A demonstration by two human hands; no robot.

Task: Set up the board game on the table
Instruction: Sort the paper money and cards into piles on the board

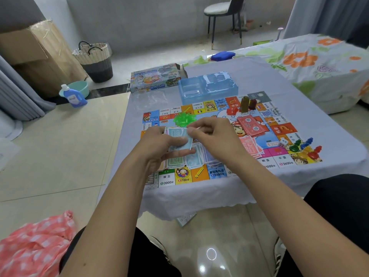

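Left hand (157, 144) grips blue play notes (179, 137); right hand (211, 136) pinches their top edge. Game board (279, 126) beneath; plastic tray (207, 88) at 12 o'clock; bare tabletop (309, 108) at 2 o'clock.

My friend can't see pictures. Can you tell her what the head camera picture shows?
Two hands hold blue play money over a colourful game board: the left hand grips a small stack of bills and the right hand pinches one. Green pieces, red bills, pawns and a die lie on the board.
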